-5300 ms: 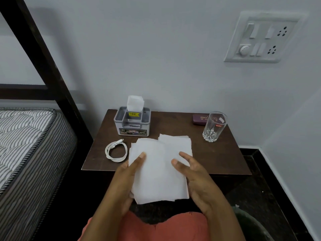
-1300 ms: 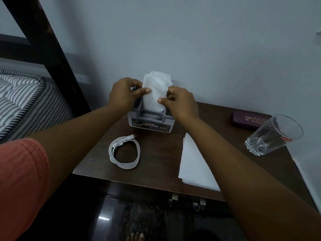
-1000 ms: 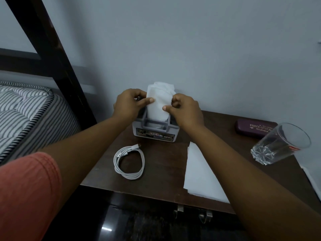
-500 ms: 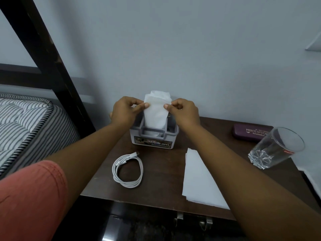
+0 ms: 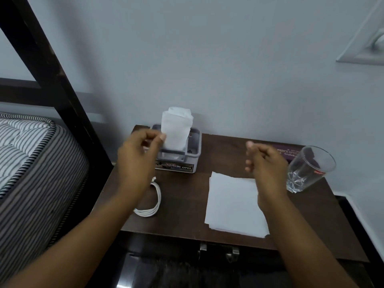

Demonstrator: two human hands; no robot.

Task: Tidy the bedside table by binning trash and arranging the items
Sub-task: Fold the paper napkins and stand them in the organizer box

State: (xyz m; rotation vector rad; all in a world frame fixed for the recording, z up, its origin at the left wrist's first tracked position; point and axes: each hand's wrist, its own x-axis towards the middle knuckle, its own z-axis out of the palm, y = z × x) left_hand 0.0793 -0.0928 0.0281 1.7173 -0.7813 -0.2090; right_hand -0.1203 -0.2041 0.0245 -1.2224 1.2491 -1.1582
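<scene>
A grey tissue holder [image 5: 193,154] stands at the back of the dark wooden bedside table [image 5: 185,202], with a white tissue [image 5: 176,129] sticking upright out of it. My left hand [image 5: 139,154] hovers just left of the holder, fingers loosely curled, a fingertip at the tissue's left edge; no grip on it shows. My right hand [image 5: 264,163] hangs apart from the holder to the right, fingers loosely curled and holding nothing, above a flat stack of white tissues [image 5: 230,206] near the table's front edge.
A coiled white cable [image 5: 154,208] lies front left, partly under my left forearm. A clear glass [image 5: 307,169] and a maroon case [image 5: 291,151] sit at the back right. A striped mattress [image 5: 31,163] and dark bed frame [image 5: 52,69] border the left side.
Both hands have let go of the tissue in the holder. My right hand has drawn back to the right, over the flat stack; my left hand has pulled back slightly.
</scene>
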